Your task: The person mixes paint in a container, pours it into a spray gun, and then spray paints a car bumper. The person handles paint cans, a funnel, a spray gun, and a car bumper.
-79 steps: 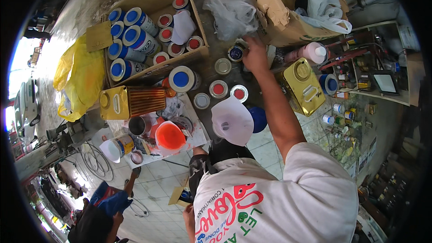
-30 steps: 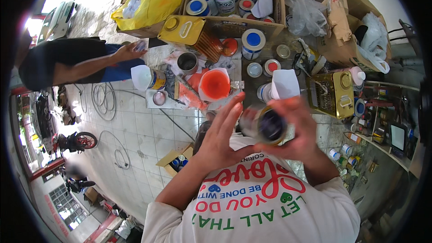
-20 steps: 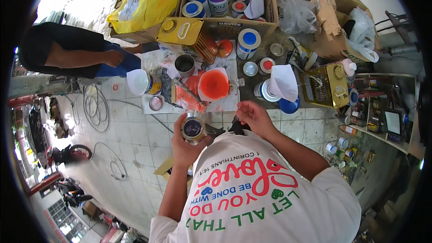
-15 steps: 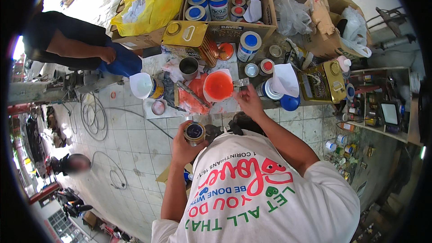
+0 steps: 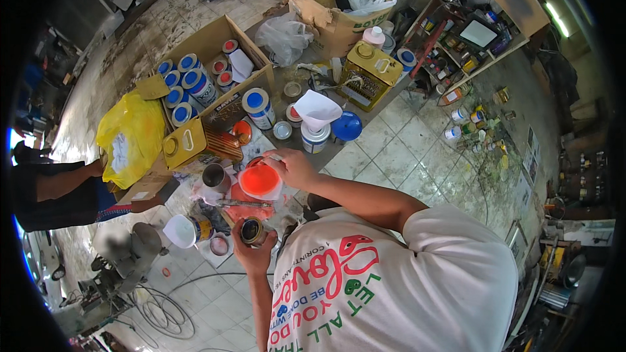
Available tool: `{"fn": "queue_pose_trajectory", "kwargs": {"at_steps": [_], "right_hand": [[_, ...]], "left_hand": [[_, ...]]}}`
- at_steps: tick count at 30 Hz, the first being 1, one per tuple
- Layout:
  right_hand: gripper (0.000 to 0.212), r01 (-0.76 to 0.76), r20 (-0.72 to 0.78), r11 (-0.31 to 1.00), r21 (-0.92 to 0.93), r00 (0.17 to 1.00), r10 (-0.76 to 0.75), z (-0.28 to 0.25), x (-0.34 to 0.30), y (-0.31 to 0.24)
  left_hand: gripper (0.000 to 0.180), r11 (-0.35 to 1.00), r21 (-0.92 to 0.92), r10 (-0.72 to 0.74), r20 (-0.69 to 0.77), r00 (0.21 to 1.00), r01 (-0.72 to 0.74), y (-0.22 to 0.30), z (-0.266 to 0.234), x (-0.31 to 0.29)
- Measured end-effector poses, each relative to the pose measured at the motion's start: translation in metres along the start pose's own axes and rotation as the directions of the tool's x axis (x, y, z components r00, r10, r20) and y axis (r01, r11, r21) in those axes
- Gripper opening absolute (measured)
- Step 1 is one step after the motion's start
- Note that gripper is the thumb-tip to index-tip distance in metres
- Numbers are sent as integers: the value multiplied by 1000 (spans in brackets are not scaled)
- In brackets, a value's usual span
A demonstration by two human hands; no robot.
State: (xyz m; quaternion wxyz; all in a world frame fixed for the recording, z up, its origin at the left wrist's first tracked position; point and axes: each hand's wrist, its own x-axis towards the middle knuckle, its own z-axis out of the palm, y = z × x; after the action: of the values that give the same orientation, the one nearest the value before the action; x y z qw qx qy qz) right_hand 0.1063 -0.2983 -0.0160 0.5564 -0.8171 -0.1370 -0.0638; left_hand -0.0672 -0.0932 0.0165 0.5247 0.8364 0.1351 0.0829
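In my left hand [image 5: 253, 255] is a small open tin [image 5: 253, 231] with dark contents, its mouth facing up. My right hand [image 5: 293, 169] has its fingers bent together at the far right rim of a container of red-orange paint [image 5: 260, 181]; what they grip, if anything, is hidden. Close to the paint lie a paint-smeared stick [image 5: 242, 203] and a metal cup [image 5: 216, 177]. A can with white paper on top [image 5: 315, 138] stands beyond my right hand, beside a blue lid [image 5: 346, 126]. Left of the tin are a paper-topped can [image 5: 187, 231] and a small round lid [image 5: 220, 245].
A cardboard box [image 5: 225, 107] of blue- and red-capped cans stands at the back. Nearby are a yellow bag [image 5: 134, 133] and two gold square cans [image 5: 185, 145] [image 5: 370, 73]. Another person's arm [image 5: 68, 182] is at the left. A hose [image 5: 156, 313] lies on the tiled floor.
The view has turned, so the work surface sits further left and tilted. My right hand has moved from the flat metal blade beside the paint to the container's rim. My left hand still holds the tin.
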Motion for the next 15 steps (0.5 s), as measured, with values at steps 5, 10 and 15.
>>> {"fn": "queue_pose_trajectory", "kwargs": {"at_steps": [5, 10, 15], "right_hand": [[22, 165, 88, 973, -162, 984, -152, -2, -9, -21], [25, 342, 89, 935, -92, 938, -335, 2, 5, -18], [25, 54, 370, 985, 162, 922, -112, 8, 31, -16]], "left_hand": [[72, 985, 32, 167, 10, 986, -167, 1, -14, 33], [77, 970, 119, 210, 19, 978, -210, 22, -22, 50], [80, 956, -43, 288, -36, 957, -289, 13, -17, 63]]}}
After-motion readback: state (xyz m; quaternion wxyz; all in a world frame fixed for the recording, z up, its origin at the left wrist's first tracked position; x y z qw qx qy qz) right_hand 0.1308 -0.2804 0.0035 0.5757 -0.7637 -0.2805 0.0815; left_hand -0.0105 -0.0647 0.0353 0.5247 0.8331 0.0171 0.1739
